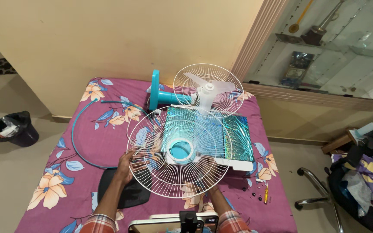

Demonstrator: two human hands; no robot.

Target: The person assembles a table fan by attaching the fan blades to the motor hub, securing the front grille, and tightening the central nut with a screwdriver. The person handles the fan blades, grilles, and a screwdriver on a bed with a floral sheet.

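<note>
Left hand (125, 166) fingers spread gripping the rim of the white wire fan guard (178, 153), right hand (210, 188) mostly hidden beneath its lower edge, grip unclear, holding it tilted above the floral bed (83, 151) near the fan body (206, 92).

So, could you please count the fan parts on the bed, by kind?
White wire grilles: 2 (front grille in the left hand, rear grille)
Clear blade sets: 1
Teal rim rings: 1
Teal fan bases: 1
Total: 5
</note>
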